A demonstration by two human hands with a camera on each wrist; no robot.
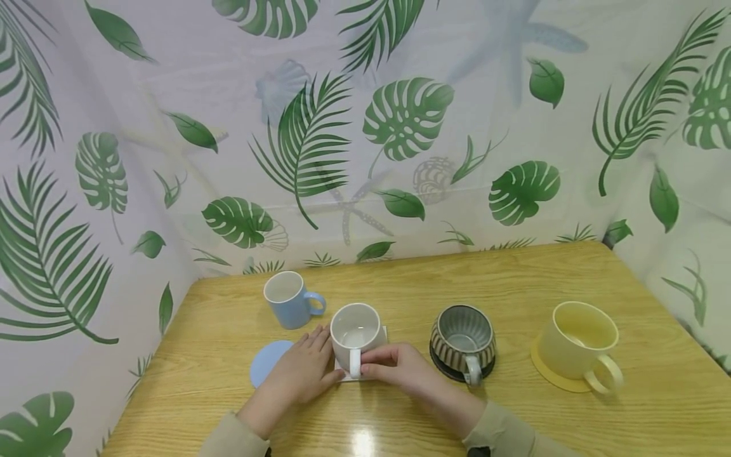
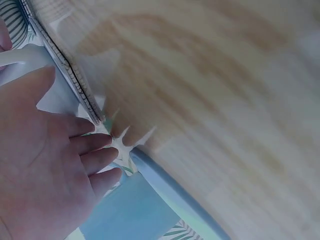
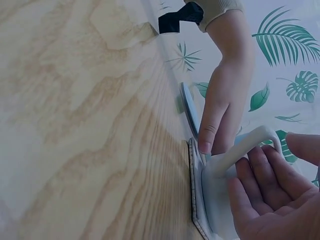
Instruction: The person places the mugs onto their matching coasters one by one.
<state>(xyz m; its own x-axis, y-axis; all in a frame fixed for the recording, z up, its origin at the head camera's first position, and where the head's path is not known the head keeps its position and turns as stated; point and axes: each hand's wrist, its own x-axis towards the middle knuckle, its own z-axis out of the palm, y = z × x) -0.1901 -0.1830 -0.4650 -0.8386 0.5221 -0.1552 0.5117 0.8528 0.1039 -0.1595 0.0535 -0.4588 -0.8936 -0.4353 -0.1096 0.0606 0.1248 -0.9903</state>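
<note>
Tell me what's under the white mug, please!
A pale coaster is under the white mug. You can see bits of its edges poking out. Its middle is covered by the mug, and the table right beneath it can't be seen either.

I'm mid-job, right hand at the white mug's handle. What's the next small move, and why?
I'd probably ease the right hand off the white mug: its base appears to sit on the white coaster, so it likely needs no more holding. The blue mug, by contrast, stands off the blue coaster, which bears no mug, so freeing a hand seems useful.
</note>
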